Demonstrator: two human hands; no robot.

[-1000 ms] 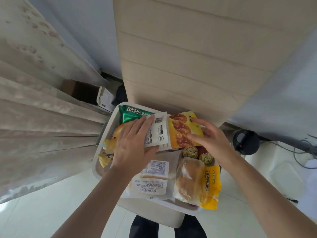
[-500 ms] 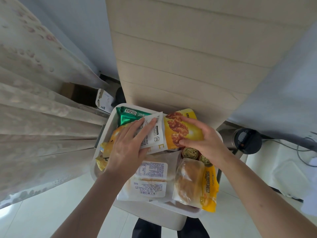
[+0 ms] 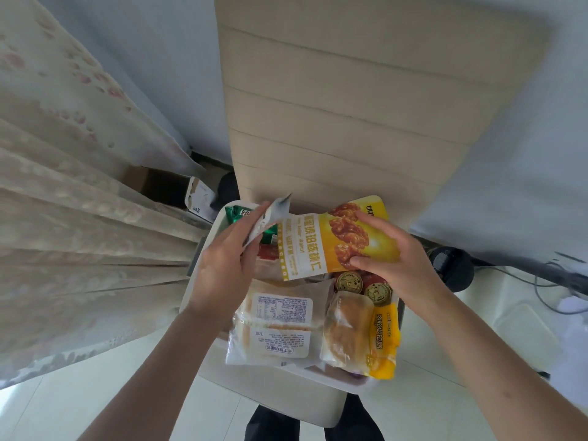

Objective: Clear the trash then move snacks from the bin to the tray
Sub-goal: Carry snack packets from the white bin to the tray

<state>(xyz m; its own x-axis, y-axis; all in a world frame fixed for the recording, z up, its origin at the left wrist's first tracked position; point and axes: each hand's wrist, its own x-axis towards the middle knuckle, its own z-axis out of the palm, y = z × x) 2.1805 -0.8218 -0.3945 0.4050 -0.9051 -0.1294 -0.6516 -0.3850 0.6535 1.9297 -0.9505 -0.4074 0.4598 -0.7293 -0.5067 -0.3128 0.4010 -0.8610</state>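
Now | left hand point(image 3: 222, 268) pinches pale packet point(image 3: 270, 214), tipped up clear of the bin point(image 3: 286, 396) | right hand point(image 3: 394, 259) grips walnut bag point(image 3: 321, 246) — spanned for lifting, just beside the left.

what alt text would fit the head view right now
From above, the left hand holds a white packet and the right hand grips a yellow nut bag over a white bin of snacks. Wrapped bread lies in the bin.
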